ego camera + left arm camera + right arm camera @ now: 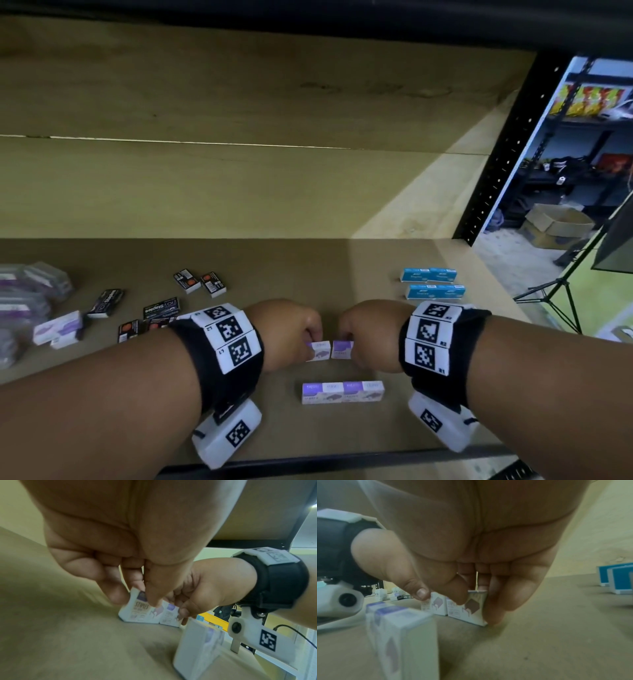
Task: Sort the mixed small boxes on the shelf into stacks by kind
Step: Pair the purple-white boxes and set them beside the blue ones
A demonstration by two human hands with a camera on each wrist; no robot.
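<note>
The shelf carries black boxes at left, blue boxes at right, and a purple-white row in front. Left hand pinches one purple box; right hand pinches the adjoining purple box, both on the shelf.

1. Brown shelf board under my hands.
2. Two purple-white boxes side by side between my hands, standing on the board.
3. Row of purple-white boxes nearer me.
4. Blue boxes beyond my right wrist.
5. Black staple boxes and clear packs left of my left wrist.
</note>
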